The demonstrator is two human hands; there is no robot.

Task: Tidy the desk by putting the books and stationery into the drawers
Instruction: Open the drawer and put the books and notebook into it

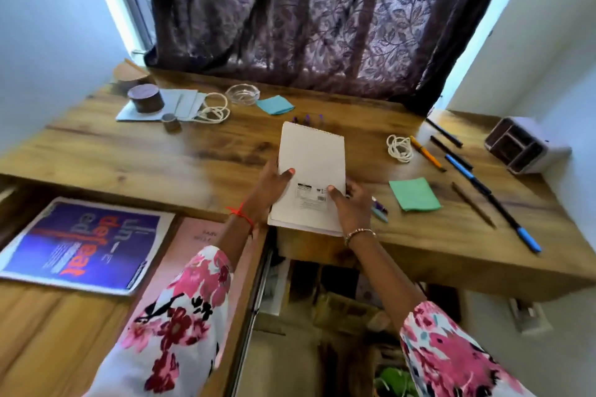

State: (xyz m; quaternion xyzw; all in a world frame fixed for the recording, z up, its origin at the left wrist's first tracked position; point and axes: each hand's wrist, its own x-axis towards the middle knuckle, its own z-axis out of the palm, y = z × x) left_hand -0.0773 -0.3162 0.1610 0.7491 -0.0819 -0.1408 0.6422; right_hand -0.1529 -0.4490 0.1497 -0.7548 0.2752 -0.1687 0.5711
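White spiral notepad (311, 164) lies back cover up at the near edge of the wooden counter (129, 151), its near end jutting past the edge. The cover is plain white with the wire binding at the far end. A small printed label with a barcode sits near the lower middle, its text too small to read. Left hand (271, 187) grasps the left edge with the thumb on top; right hand (351, 206) grasps the lower right corner, thumb pressed just beside the label. In the open drawer (38, 325) at left lies a purple-blue book (80, 245), upside down to the viewer: big orange-red letters read "defeat", with white "un" beside them and finer print that is illegible. Touching its right side is a pink book (193, 235), partly under the floral sleeve (180, 316), its lettering blurred. To the right on the counter are a green sticky-note pad (414, 193), a coil of white cord (400, 147), an orange pen (427, 153) and a long blue-capped pen (512, 222). A light blue sticky-note pad (274, 105) lies farther back.
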